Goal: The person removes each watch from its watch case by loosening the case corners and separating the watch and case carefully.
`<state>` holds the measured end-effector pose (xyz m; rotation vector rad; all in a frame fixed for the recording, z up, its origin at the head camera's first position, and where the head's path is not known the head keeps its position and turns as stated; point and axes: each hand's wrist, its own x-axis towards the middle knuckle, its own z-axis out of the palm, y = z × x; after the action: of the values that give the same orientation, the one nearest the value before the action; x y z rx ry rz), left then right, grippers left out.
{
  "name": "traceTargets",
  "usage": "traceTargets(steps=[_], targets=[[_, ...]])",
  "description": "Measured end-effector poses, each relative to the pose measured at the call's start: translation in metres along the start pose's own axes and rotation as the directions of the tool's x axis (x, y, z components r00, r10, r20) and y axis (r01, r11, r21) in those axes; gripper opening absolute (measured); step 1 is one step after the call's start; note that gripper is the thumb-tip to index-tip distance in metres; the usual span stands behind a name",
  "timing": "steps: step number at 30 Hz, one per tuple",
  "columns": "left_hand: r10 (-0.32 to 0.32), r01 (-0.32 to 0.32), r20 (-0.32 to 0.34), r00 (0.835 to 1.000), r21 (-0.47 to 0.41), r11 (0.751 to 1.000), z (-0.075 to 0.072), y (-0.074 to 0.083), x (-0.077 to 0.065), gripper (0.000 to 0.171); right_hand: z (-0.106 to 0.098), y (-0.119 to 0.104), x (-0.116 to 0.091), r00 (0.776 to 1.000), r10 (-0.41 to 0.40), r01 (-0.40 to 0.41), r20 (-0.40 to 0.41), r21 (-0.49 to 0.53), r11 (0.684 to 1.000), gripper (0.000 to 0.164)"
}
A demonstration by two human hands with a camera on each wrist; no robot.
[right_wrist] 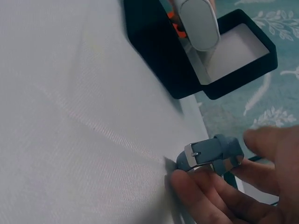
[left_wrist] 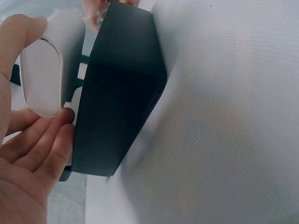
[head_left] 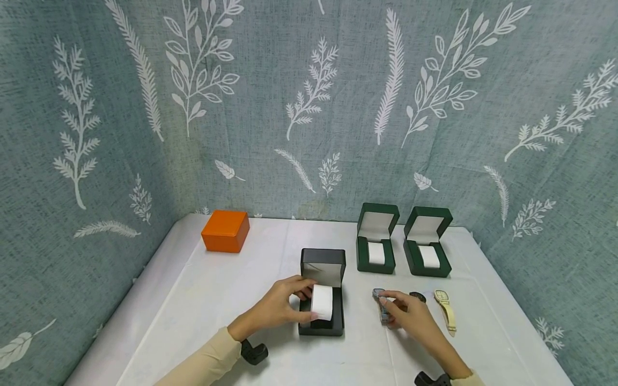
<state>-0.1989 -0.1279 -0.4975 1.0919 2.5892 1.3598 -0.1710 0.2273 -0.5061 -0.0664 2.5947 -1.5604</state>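
My left hand [head_left: 277, 304] grips a white watch cushion [head_left: 322, 302] by its two ends, thumb on the near side. The cushion is raised partly out of an open black watch box [head_left: 321, 330] whose lid stands upright behind it. In the left wrist view, the cushion's flat oval end [left_wrist: 42, 77] shows between thumb and fingers. To the right of the box, my right hand [head_left: 410, 316] holds a blue-grey wristwatch [head_left: 377, 294] low at the table. Its buckled strap [right_wrist: 208, 151] sits between thumb and fingers in the right wrist view; the dial is hidden there.
A dark watch [head_left: 418, 296], partly behind the right hand, and a cream-yellow watch [head_left: 446, 311] lie to the right. Two open green boxes [head_left: 375, 269] with white cushions stand farther back. An orange box [head_left: 225, 231] sits closed at the back left of the white-covered table [head_left: 193, 300].
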Motion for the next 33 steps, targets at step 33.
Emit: traceTargets(steps=[33], targets=[[-0.002,0.002,-0.005,1.000,-0.025,1.000,-0.001,0.002,-0.001,0.067,0.004,-0.008,0.007,0.994,0.030,-0.037,-0.110,-0.062,0.997,0.026]])
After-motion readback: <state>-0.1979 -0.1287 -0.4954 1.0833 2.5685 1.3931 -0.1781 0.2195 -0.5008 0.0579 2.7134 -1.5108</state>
